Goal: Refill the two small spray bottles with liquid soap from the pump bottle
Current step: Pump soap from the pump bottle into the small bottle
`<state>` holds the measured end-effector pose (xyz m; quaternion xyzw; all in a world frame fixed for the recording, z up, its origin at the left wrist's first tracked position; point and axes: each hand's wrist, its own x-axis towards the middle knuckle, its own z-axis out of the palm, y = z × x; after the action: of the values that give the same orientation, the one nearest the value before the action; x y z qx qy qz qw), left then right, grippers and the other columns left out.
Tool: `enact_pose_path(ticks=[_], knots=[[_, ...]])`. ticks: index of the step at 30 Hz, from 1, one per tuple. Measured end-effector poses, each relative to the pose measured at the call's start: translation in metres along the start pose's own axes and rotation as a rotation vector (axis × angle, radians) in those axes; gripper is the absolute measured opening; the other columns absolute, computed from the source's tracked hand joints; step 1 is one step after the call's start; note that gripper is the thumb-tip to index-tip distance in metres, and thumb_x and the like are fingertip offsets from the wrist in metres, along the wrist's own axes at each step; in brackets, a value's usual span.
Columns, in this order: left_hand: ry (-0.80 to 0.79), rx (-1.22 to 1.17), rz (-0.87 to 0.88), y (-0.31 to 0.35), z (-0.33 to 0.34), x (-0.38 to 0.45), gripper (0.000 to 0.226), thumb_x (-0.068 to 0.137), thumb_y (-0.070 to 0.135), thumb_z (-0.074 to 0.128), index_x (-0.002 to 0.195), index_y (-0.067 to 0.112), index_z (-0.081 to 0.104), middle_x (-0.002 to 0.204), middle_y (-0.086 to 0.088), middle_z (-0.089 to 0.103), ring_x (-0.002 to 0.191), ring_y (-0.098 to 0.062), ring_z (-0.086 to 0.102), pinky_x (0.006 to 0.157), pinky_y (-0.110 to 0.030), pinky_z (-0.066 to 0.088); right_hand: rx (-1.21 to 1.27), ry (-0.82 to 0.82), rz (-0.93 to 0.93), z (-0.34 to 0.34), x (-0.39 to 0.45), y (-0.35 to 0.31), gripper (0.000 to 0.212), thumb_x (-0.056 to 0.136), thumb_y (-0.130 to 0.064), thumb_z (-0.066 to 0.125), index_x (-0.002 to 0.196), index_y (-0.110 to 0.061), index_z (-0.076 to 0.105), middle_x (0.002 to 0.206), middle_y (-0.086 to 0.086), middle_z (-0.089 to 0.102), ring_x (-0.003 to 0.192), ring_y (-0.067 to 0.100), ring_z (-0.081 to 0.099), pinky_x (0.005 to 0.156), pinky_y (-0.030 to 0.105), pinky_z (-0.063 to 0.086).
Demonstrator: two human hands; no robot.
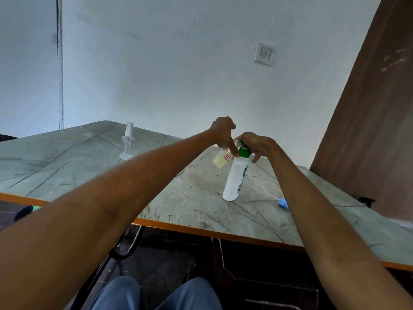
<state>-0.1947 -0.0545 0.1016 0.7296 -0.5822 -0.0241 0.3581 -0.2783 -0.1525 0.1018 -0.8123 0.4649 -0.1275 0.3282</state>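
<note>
Knees point(156, 294) below table edge point(201, 231)

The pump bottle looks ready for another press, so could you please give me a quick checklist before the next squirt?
1. Pump bottle standing upright on the table: ok.
2. Right hand on the green pump head: ok.
3. Left hand holds the small bottle tilted up against the pump: ok.
4. Bottle mouth lined up under the nozzle: cannot tell, fingers hide it.
5. Room left in the small bottle: ok, yellowish soap fills only its lower part.
6. Second spray bottle opened for filling: not ok, its sprayer cap is on and it stands apart, far left.
</note>
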Motion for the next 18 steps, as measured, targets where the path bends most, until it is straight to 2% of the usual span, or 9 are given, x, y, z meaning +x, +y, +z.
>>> enact_pose_path(ticks=[2,5,7,9,10,13,15,18], knots=[[0.003,0.004,0.004,0.0009,-0.0003,0.0007,0.092,0.060,0.025,0.086,0.138,0.003,0.041,0.133,-0.010,0.053,0.114,-0.021,0.058,0.082,-0.022,0.046,-0.014,-0.001,-0.008,-0.0015,-0.0010,-0.0018,0.042,0.095,-0.017,0.027,0.131,-0.006,0.044,0.134,0.018,0.047,0.123,0.033,0.045,0.101,0.055,0.034],[-0.005,-0.014,-0.009,0.0013,-0.0021,0.0009,0.094,0.058,0.025,0.088,0.137,0.004,0.042,0.130,-0.010,0.056,0.108,-0.023,0.062,0.080,-0.023,0.049,-0.020,0.002,-0.014,-0.0026,-0.0032,-0.0042,0.044,0.094,-0.016,0.027,0.132,-0.007,0.047,0.132,0.017,0.050,0.113,0.030,0.047,0.099,0.055,0.034],[-0.011,-0.037,-0.021,0.0014,-0.0025,0.0007,0.094,0.057,0.024,0.088,0.137,0.003,0.042,0.128,-0.011,0.057,0.102,-0.023,0.064,0.067,-0.021,0.052,0.001,-0.009,-0.020,-0.0021,-0.0031,-0.0036,0.044,0.094,-0.018,0.027,0.132,-0.010,0.048,0.133,0.017,0.049,0.114,0.030,0.047,0.099,0.055,0.034],[-0.028,-0.068,-0.041,0.0034,-0.0037,-0.0008,0.093,0.058,0.020,0.088,0.137,0.004,0.042,0.127,-0.011,0.056,0.086,-0.022,0.065,0.048,-0.016,0.051,0.007,-0.018,-0.008,-0.0007,-0.0028,-0.0029,0.043,0.096,-0.020,0.027,0.134,-0.011,0.045,0.137,0.017,0.046,0.123,0.032,0.045,0.102,0.057,0.032],[-0.044,-0.072,-0.049,0.0044,-0.0039,-0.0014,0.092,0.058,0.019,0.088,0.137,0.004,0.042,0.126,-0.011,0.056,0.081,-0.022,0.064,0.044,-0.015,0.049,0.009,-0.021,0.004,0.0002,-0.0037,-0.0019,0.043,0.097,-0.021,0.026,0.136,-0.012,0.042,0.139,0.017,0.044,0.127,0.033,0.042,0.104,0.057,0.030],[-0.060,-0.060,-0.058,0.0052,-0.0040,-0.0012,0.092,0.059,0.018,0.087,0.137,0.004,0.041,0.127,-0.012,0.055,0.090,-0.026,0.066,0.041,-0.014,0.048,0.006,-0.019,0.016,0.0019,-0.0028,-0.0011,0.044,0.098,-0.020,0.024,0.138,-0.012,0.039,0.141,0.017,0.042,0.128,0.034,0.041,0.105,0.057,0.031],[-0.063,-0.067,-0.072,0.0042,-0.0031,-0.0016,0.092,0.060,0.017,0.087,0.137,0.004,0.040,0.128,-0.012,0.055,0.095,-0.028,0.066,0.044,-0.016,0.049,0.005,-0.013,0.006,0.0016,-0.0022,-0.0006,0.043,0.098,-0.019,0.026,0.137,-0.011,0.040,0.140,0.017,0.043,0.127,0.034,0.042,0.104,0.056,0.032],[-0.068,-0.085,-0.080,0.0058,-0.0036,0.0002,0.091,0.060,0.015,0.087,0.137,0.003,0.040,0.127,-0.014,0.056,0.082,-0.026,0.066,0.046,-0.018,0.051,0.014,-0.016,-0.002,-0.0006,-0.0016,-0.0014,0.042,0.097,-0.019,0.026,0.136,-0.008,0.041,0.139,0.017,0.044,0.127,0.033,0.042,0.105,0.055,0.031]])
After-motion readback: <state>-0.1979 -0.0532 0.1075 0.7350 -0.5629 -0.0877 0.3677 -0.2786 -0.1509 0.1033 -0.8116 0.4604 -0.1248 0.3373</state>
